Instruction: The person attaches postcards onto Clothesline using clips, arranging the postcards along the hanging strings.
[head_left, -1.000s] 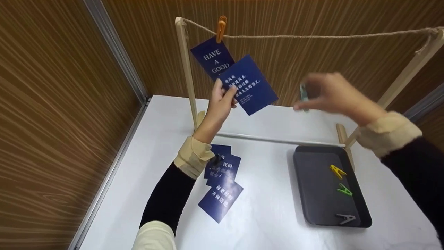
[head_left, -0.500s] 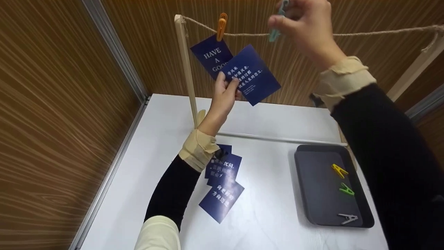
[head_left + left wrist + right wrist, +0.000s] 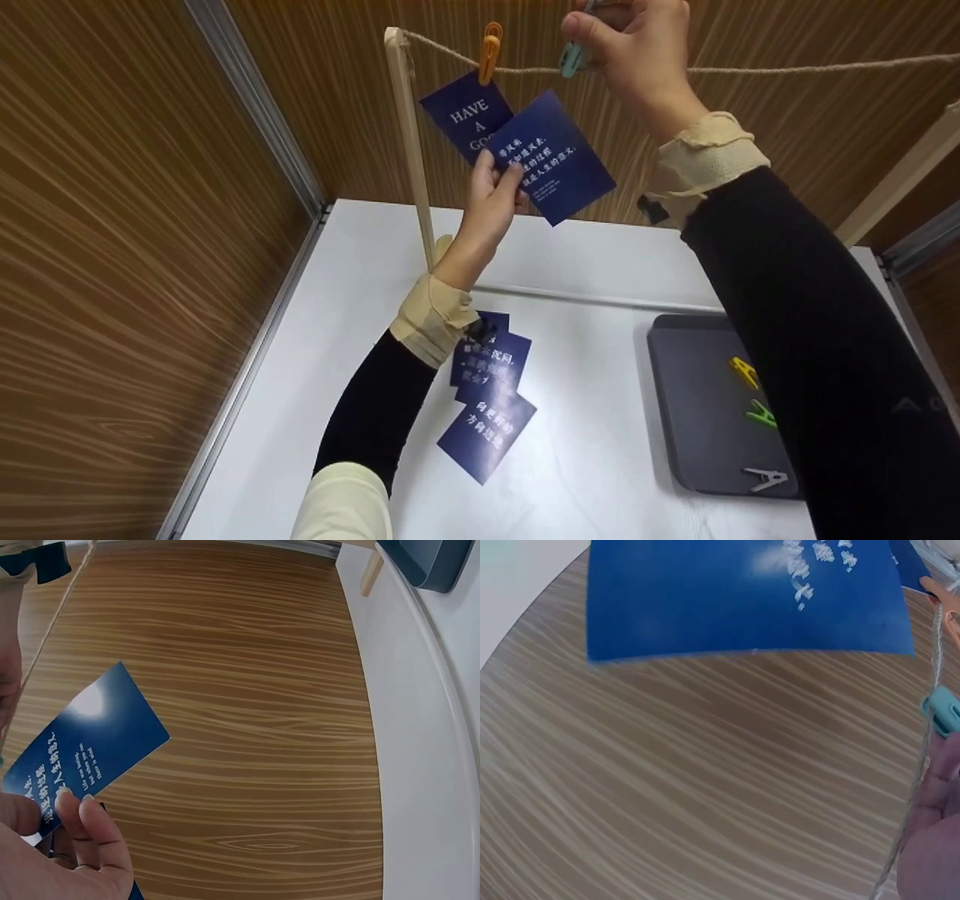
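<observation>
My left hand pinches a dark blue card with white lettering by its lower left side, thumb in front. That card tilts below the twine and overlaps a hanging card, which an orange clothespin fixes to the line. Up at the twine, my right hand grips a teal clothespin, whose tip is right at the line, to the right of the orange one. In the right wrist view the teal clothespin sits against the twine, apart from the held card.
Several overlapping blue cards lie on the white table. To their right, a dark grey tray holds yellow, green and grey clothespins, partly behind my right sleeve. Wooden posts carry the twine.
My right hand has risen leftward with the teal clothespin, from above the table's back edge up to the twine. The left hand has lifted the card slightly.
</observation>
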The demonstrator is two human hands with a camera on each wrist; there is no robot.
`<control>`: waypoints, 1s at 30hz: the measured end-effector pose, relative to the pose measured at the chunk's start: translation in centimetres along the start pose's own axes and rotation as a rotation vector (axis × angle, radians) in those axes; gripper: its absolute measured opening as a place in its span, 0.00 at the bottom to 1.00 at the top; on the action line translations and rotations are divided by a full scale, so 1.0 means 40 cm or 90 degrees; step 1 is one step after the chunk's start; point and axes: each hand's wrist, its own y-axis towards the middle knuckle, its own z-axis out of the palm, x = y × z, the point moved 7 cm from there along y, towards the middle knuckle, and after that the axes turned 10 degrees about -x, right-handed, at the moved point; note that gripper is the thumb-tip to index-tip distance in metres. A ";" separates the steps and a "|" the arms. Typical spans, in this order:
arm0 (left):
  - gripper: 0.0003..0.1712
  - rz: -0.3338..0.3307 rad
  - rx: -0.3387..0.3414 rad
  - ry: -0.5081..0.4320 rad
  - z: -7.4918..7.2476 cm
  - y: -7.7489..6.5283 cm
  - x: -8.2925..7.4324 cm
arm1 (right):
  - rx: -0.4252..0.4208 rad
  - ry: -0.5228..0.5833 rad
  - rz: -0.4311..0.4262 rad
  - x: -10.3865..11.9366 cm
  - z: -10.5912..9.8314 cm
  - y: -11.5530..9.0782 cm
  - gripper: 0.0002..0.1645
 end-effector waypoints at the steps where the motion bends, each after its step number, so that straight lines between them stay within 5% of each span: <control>1: 0.12 0.002 0.000 0.003 0.001 0.002 -0.001 | -0.003 0.000 0.005 -0.001 0.001 0.000 0.17; 8: 0.14 -0.008 0.001 0.017 -0.003 0.011 0.005 | -0.038 0.013 0.006 -0.022 0.005 0.005 0.16; 18: 0.11 -0.023 -0.005 0.021 -0.008 0.007 0.023 | 0.052 -0.071 0.009 -0.058 0.040 -0.018 0.20; 30: 0.11 -0.010 0.001 0.035 0.004 -0.001 0.017 | 0.064 -0.123 0.001 -0.054 0.045 -0.019 0.26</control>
